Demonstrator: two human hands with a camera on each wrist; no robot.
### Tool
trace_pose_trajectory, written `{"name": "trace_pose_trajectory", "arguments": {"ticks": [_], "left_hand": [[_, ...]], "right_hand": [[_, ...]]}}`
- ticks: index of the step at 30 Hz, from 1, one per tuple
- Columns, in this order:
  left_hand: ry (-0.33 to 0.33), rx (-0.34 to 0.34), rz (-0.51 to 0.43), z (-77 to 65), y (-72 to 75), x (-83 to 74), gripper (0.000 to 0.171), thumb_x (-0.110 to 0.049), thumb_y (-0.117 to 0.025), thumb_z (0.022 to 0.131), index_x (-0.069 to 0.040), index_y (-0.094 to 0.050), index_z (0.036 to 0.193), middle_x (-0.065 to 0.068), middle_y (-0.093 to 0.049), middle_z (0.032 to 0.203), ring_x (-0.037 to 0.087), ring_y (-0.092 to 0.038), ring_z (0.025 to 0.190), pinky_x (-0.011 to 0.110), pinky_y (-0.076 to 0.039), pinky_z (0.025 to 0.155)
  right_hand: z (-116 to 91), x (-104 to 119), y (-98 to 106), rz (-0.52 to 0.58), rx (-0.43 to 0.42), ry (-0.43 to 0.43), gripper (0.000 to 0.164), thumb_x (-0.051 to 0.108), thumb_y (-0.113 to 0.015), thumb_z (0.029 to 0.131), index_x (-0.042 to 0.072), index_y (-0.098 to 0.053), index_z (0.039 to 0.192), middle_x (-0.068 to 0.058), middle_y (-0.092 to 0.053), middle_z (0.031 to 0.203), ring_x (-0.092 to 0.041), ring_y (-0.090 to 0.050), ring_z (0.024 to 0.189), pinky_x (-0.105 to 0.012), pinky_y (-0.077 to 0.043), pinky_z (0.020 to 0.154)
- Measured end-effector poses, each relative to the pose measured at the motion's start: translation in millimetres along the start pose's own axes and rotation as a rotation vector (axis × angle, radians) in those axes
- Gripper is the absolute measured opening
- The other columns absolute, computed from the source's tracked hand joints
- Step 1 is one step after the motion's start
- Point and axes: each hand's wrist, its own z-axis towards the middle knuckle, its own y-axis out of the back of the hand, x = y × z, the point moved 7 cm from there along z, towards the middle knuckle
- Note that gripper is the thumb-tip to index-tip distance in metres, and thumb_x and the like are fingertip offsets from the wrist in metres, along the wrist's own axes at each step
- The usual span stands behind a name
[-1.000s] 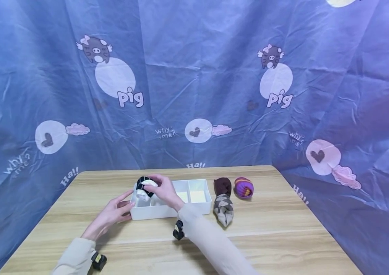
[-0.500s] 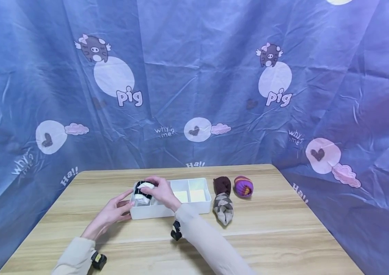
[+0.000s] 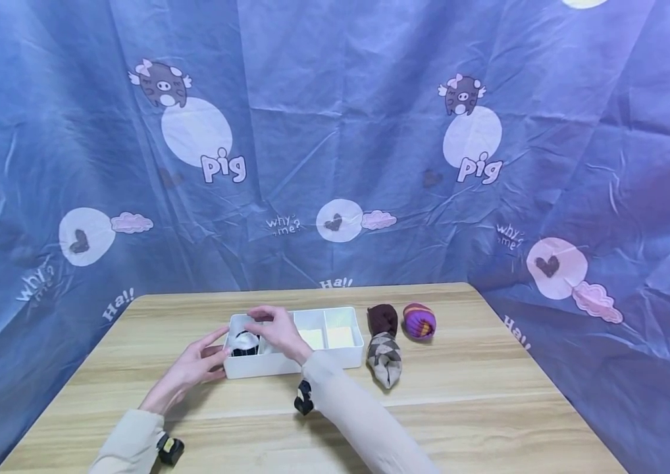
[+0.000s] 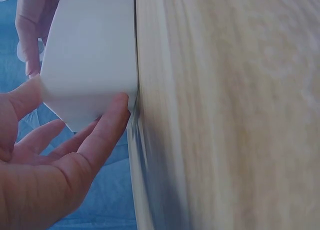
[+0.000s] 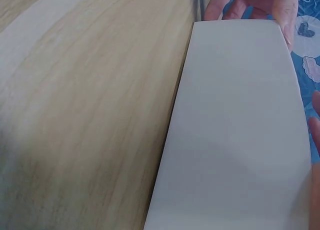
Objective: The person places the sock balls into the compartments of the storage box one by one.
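Note:
A black-and-white balled sock [image 3: 245, 346] lies low in the leftmost compartment of a white divided box [image 3: 293, 365]. My right hand [image 3: 278, 331] hovers over the box just right of that sock, fingers loosely bent and parted from it. Part of the second compartment is hidden beneath this hand. At the box's left end, my left hand [image 3: 195, 363] touches the wall with extended fingers, its thumb by the top rim. The left wrist view shows these fingers [image 4: 107, 130] against the box's outer corner. In the right wrist view the box's long wall [image 5: 235, 125] covers much of the scene.
Right of the box, a dark brown rolled sock [image 3: 383, 320] sits behind a grey argyle sock [image 3: 385, 361]. A purple-and-orange balled sock [image 3: 420, 322] is farther right. The wooden table [image 3: 477, 408] ends at a blue printed curtain [image 3: 311, 131].
The black-and-white sock has gone down into the leftmost compartment. My right hand has let go of it, fingers now apart from it. My left hand stays at the box's end.

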Motion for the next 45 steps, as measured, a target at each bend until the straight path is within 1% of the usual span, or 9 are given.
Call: {"name": "trace_pose_trajectory", "arguments": {"ticks": [5,11,18,22,25,29,32,39,45], "left_hand": [[-0.007,0.001,0.003,1.0,-0.7,-0.1,0.067,-0.016,-0.054,0.101,-0.006,-0.018,0.157,0.039,-0.037,0.145,0.03,-0.058,0.117,0.049,-0.055,0.097],[-0.004,0.005,-0.006,2.1,-3.1,-0.4,0.068,-0.016,-0.054,0.101,-0.007,-0.017,0.157,0.039,-0.037,0.145,0.029,-0.059,0.117,0.048,-0.054,0.098],[0.002,-0.005,0.01,0.9,-0.5,1.5,0.067,-0.016,-0.054,0.101,-0.008,-0.019,0.157,0.04,-0.036,0.144,0.031,-0.058,0.117,0.048,-0.055,0.096],[-0.004,0.001,0.019,-0.7,2.9,2.6,0.069,-0.017,-0.055,0.101,-0.007,-0.017,0.157,0.041,-0.034,0.145,0.031,-0.056,0.12,0.048,-0.054,0.098],[0.01,-0.02,0.023,-2.9,7.1,5.1,0.068,-0.016,-0.056,0.1,-0.006,-0.019,0.156,0.041,-0.034,0.145,0.031,-0.057,0.118,0.048,-0.055,0.097],[0.017,-0.026,0.03,-4.5,8.9,5.6,0.068,-0.017,-0.058,0.1,-0.008,-0.021,0.156,0.04,-0.036,0.144,0.032,-0.058,0.118,0.048,-0.054,0.098],[0.002,-0.001,0.05,-5.4,6.2,3.6,0.069,-0.017,-0.057,0.1,-0.006,-0.018,0.156,0.042,-0.034,0.145,0.035,-0.056,0.121,0.049,-0.053,0.099],[-0.001,-0.005,0.085,-3.4,2.6,0.2,0.068,-0.017,-0.057,0.1,-0.004,-0.02,0.156,0.041,-0.038,0.143,0.036,-0.057,0.121,0.046,-0.053,0.1],[-0.016,-0.006,0.11,-0.7,1.7,-2.7,0.066,-0.015,-0.055,0.101,-0.002,-0.02,0.155,0.043,-0.034,0.144,0.044,-0.052,0.125,0.048,-0.052,0.1]], "right_hand": [[-0.7,0.3,4.2,0.037,-0.009,0.006,0.033,0.016,-0.075,0.086,0.005,-0.07,0.117,-0.007,-0.073,0.112,-0.017,-0.066,0.105,-0.024,-0.054,0.093],[-6.0,2.6,10.6,0.088,0.025,0.041,0.033,0.012,-0.073,0.088,0.001,-0.068,0.119,-0.015,-0.071,0.116,-0.017,-0.067,0.103,-0.021,-0.055,0.089],[-30.2,25.0,28.5,0.197,0.048,0.033,0.029,0.003,-0.067,0.091,-0.006,-0.066,0.118,-0.025,-0.068,0.116,-0.021,-0.068,0.098,-0.024,-0.059,0.082],[-30.9,8.2,36.6,0.224,0.054,0.013,0.032,0.004,-0.065,0.092,-0.008,-0.062,0.122,-0.028,-0.065,0.121,-0.017,-0.067,0.099,-0.026,-0.059,0.083],[-36.4,-2.6,44.0,0.247,0.057,0.001,0.034,0.006,-0.065,0.093,-0.007,-0.062,0.124,-0.027,-0.064,0.123,-0.016,-0.067,0.101,-0.028,-0.059,0.085],[-47.5,-7.9,61.2,0.261,0.041,0.005,0.036,0.007,-0.066,0.093,-0.007,-0.061,0.125,-0.027,-0.064,0.124,-0.021,-0.067,0.105,-0.031,-0.059,0.088],[-54.6,-8.5,76.5,0.264,0.033,0.009,0.037,0.006,-0.065,0.093,-0.009,-0.059,0.127,-0.03,-0.061,0.126,-0.025,-0.066,0.108,-0.032,-0.059,0.089],[-63.3,-7.9,114.2,0.284,0.038,-0.015,0.04,0.006,-0.063,0.094,-0.01,-0.055,0.13,-0.029,-0.06,0.129,-0.019,-0.065,0.111,-0.032,-0.057,0.094],[-69.5,-6.2,144.5,0.275,0.04,-0.005,0.041,0.004,-0.06,0.094,-0.01,-0.053,0.132,-0.029,-0.058,0.131,-0.023,-0.062,0.117,-0.035,-0.055,0.099]]}}
